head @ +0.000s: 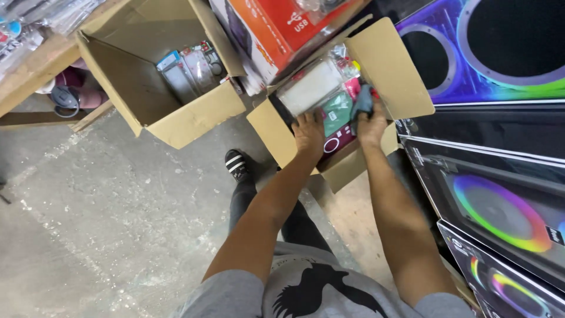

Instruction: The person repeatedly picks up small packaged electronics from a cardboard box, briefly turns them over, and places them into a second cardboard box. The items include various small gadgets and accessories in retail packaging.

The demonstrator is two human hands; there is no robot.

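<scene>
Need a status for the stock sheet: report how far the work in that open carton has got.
Done: the cardboard carton stands open, flaps out, packed with small packages. In hand: the left hand presses on those packages; the right hand grips a dark blue-grey item. Left: a second open carton holding blister packs sits untouched.

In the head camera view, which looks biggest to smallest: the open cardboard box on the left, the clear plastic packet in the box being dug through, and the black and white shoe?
1. Open cardboard box, by far the largest.
2. Clear plastic packet.
3. Black and white shoe, smallest; it lies farther from the camera, so its look may understate it.
</scene>
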